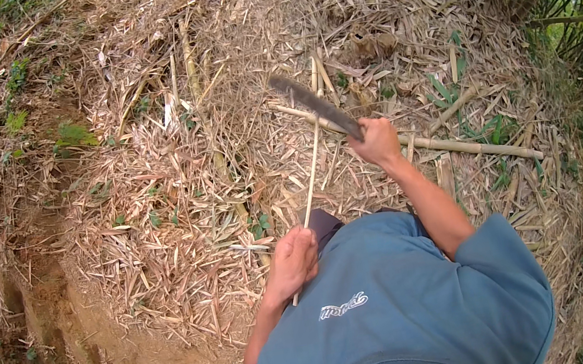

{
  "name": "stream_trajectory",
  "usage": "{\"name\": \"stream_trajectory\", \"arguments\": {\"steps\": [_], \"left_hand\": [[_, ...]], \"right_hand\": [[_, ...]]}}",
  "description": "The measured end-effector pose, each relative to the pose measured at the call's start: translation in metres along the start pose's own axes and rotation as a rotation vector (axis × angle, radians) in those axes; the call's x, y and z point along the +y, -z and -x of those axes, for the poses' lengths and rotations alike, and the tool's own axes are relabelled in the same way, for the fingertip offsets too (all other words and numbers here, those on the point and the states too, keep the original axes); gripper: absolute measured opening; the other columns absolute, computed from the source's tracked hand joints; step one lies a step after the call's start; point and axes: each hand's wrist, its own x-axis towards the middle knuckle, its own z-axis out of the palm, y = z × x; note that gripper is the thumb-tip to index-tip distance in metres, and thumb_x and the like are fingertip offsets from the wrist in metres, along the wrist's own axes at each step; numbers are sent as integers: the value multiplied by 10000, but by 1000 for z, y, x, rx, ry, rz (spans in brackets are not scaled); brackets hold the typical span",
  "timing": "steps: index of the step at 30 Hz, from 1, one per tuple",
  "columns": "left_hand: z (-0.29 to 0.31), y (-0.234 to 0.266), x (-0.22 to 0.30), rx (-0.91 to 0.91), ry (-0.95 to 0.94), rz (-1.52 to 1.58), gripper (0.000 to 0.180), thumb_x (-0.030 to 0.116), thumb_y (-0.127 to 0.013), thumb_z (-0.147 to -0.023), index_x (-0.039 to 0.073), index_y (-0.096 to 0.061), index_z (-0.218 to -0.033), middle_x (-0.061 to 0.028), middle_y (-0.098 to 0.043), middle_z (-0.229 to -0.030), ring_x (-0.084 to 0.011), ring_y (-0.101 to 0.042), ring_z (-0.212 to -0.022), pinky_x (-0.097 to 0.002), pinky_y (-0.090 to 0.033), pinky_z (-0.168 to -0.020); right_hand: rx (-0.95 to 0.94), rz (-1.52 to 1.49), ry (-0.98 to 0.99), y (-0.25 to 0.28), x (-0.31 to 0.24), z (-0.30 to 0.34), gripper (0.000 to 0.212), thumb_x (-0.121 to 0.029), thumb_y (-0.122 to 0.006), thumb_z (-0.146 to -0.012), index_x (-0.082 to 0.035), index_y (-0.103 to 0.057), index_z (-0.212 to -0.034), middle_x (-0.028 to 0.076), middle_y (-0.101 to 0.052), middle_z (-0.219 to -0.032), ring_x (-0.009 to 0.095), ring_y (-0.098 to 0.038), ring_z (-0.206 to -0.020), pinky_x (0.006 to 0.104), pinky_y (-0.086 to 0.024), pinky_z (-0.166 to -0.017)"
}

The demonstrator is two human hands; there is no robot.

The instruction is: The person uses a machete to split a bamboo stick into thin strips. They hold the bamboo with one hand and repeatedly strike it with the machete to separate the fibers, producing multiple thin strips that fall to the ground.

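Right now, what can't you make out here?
Head view throughout:
Handle of the long blade: wrapped inside the right hand.
Gripped stretch of the thin stick: covered by the left hand.
The stick's far end: contact with the blade is too blurred to tell.
Feet: hidden beneath the blue shirt.

The long dark-grey metal blade (317,106) looks matt, the thin pale wooden stick (312,169) smooth, the blue cloth shirt (414,301) matt, and the tan leaf litter (165,259) papery and rough.
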Motion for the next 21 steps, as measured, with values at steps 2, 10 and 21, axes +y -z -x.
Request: {"name": "stream_trajectory", "arguments": {"steps": [2, 10, 21], "left_hand": [[1, 1, 3, -18, 8, -12, 301, 287, -425, -1084, 77, -482, -876, 59, -332, -565, -50, -297, -438, -225, -321, -405], [0, 3, 1, -35, -6, 63, 306, 282, -426, -1085, 71, -476, -869, 47, -329, -546, -66, -278, -419, -235, -309, -385], [12, 7, 5, -78, -38, -34, 312, 301, -449, -1077, 74, -477, -864, 45, -326, -531, -68, -292, -410, -232, -313, -387]], "right_hand": [[80, -28, 71, 8, 2, -1, 314, -355, -670, -832, -49, -732, -800, 127, -628, -527, 255, -662, -484, 382, -514, -485], [-15, 168, 402, 16, -27, 7, 222, -285, -687, -792, -84, -655, -701, 87, -639, -591, 228, -644, -511, 373, -522, -523], [-27, -37, 128, 7, -7, -13, 267, -304, -629, -851, -73, -643, -718, 62, -591, -543, 181, -587, -469, 347, -495, -510]]}}
